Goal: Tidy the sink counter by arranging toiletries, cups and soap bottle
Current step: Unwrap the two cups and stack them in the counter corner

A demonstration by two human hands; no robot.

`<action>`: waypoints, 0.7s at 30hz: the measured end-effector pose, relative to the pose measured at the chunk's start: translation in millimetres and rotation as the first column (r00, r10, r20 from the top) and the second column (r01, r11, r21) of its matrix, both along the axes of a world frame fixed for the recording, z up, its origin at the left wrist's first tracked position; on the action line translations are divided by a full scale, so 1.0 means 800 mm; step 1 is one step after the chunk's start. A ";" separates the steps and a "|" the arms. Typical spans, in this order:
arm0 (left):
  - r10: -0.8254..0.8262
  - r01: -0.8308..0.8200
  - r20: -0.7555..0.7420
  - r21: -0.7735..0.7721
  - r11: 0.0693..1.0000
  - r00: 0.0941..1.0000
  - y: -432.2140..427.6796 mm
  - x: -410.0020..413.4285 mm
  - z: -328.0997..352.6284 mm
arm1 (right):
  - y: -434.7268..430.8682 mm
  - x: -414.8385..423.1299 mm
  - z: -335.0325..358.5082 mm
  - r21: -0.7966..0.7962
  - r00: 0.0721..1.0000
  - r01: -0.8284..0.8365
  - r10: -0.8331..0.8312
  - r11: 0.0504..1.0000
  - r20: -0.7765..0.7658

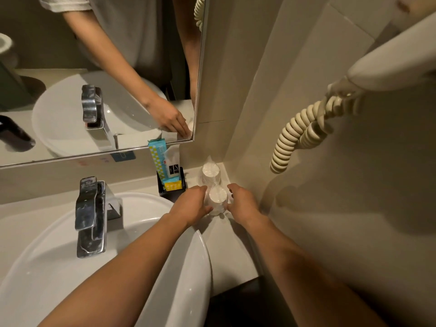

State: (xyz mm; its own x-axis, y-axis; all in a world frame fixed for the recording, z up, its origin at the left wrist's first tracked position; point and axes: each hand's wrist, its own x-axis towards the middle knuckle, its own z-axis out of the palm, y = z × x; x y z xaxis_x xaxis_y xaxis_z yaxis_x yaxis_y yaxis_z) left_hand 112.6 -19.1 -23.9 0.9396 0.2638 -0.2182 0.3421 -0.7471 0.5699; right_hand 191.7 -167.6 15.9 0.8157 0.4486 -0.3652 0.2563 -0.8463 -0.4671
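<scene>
Two white wrapped cups stand in the counter's right corner: the far cup (pixel 210 172) against the wall and the near cup (pixel 218 197) in front of it. My left hand (pixel 191 205) clasps the near cup from the left and my right hand (pixel 240 204) from the right, fingers curled around its sides. Left of the cups a black tray (pixel 161 185) holds packaged toiletries (pixel 162 164) in blue, white and yellow wrappers, leaning against the wall below the mirror. A dark soap bottle appears only as a reflection in the mirror at the far left.
A white basin (pixel 70 267) with a chrome faucet (pixel 90 218) fills the left half. The mirror (pixel 118 67) hangs above it. A wall-mounted hair dryer (pixel 389 64) with a coiled cord (pixel 302 135) hangs on the right wall above the cups.
</scene>
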 end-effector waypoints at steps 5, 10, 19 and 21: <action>0.017 -0.019 0.065 0.021 1.000 0.998 -0.009 -0.028 0.030 | -0.010 -0.023 0.031 0.002 0.998 -0.042 0.042 0.999 0.051; 0.032 -0.038 0.077 0.078 0.996 0.997 -0.023 -0.070 0.057 | -0.022 -0.058 0.048 -0.021 0.992 -0.042 0.045 0.999 0.114; 0.047 -0.086 0.124 0.332 0.939 0.991 -0.051 -0.180 0.082 | -0.046 -0.143 0.058 -0.029 0.964 -0.163 0.166 0.986 0.208; 0.064 -0.098 0.103 0.372 0.923 0.993 -0.052 -0.206 0.084 | -0.042 -0.166 0.059 -0.069 0.948 -0.203 0.214 0.977 0.236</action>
State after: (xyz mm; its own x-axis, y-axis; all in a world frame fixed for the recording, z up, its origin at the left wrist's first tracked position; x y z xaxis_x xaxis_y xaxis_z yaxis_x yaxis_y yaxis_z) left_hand -52.0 -60.9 43.2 0.9223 0.3864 -0.0063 0.3722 -0.8839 0.2833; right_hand 59.1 -201.1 63.1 0.7716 0.6063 -0.1923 0.5295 -0.7798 -0.3339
